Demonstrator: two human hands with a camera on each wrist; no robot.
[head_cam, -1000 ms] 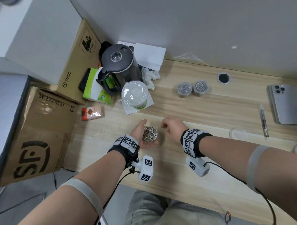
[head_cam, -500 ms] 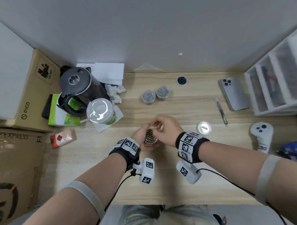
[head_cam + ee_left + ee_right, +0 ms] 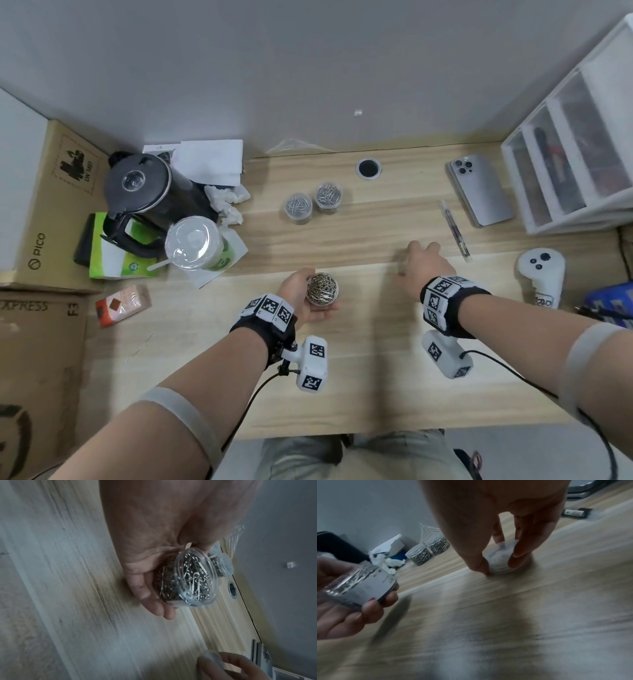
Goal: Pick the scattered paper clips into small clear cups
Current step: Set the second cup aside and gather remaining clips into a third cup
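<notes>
My left hand (image 3: 317, 310) grips a small clear cup (image 3: 322, 289) packed full of silver paper clips and holds it just above the wooden desk (image 3: 359, 377). The cup (image 3: 193, 577) has no lid on it. My right hand (image 3: 419, 257) reaches down to the right of it. In the right wrist view its thumb and fingertips (image 3: 518, 557) close round a round clear lid (image 3: 502, 557) lying flat on the desk. In the head view the hand hides the lid. Two more clear cups (image 3: 298, 207) (image 3: 329, 196) full of clips stand at the back.
A black kettle (image 3: 140, 192), a lidded drink cup (image 3: 193, 243) and crumpled tissue crowd the back left. A pen (image 3: 455, 231), a phone (image 3: 479, 190), a white controller (image 3: 541, 274) and a drawer unit (image 3: 575, 154) are on the right. Cardboard boxes (image 3: 44, 212) stand left.
My right hand has left the cup's mouth and moved right, down onto the lid. The left hand still holds the full cup in the same place.
</notes>
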